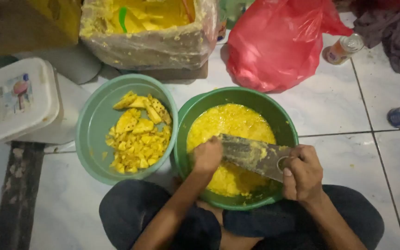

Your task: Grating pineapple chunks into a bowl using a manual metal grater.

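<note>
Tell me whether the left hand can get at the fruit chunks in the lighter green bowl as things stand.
Probably yes. The left hand is at the metal grater over the darker green bowl, and the lighter green bowl of yellow chunks sits right beside it, open-topped, with nothing between.

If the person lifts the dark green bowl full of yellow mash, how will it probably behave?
The dark green bowl is probably heavy for its size, since wet yellow mash fills much of it. Its thin plastic-looking rim may flex. Mash smeared inside could make it slippery, so lifting with both hands seems wiser.

Left grip (pixel 208 156) fisted, right grip (pixel 302 172) clenched
</note>
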